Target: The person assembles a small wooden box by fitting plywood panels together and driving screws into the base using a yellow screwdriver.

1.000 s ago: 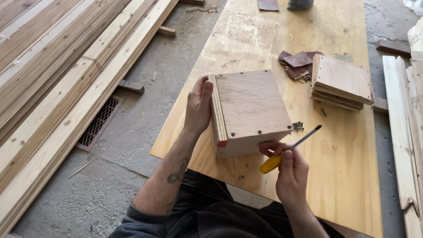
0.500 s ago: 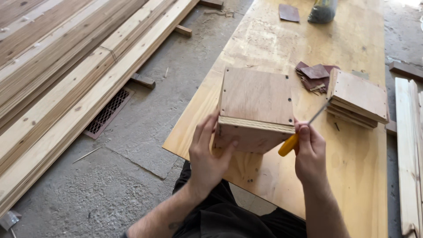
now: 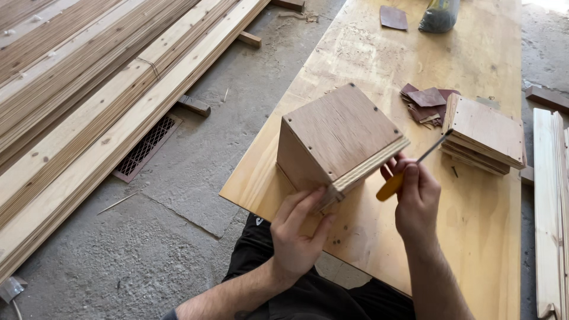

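A plywood box (image 3: 338,136) with small nails along its edges stands tilted on a large plywood sheet (image 3: 474,237) that lies on the floor. My left hand (image 3: 296,234) grips the box's near lower corner from below. My right hand (image 3: 415,198) is closed around a screwdriver (image 3: 409,169) with a yellow handle, just right of the box's plywood edge. The thin metal shaft points up and to the right, towards a stack of square plywood panels (image 3: 483,133).
Reddish sandpaper pieces (image 3: 427,101) lie behind the panel stack. A dark sandpaper sheet (image 3: 393,18) and a dark bag (image 3: 438,15) sit at the sheet's far end. Long wooden boards (image 3: 89,101) are piled at left beside a floor grate (image 3: 145,148). Planks (image 3: 548,207) lie at right.
The box has been turned so a corner now faces me. My left hand shifted from its side to its near lower corner. My right hand kept the screwdriver beside the box.
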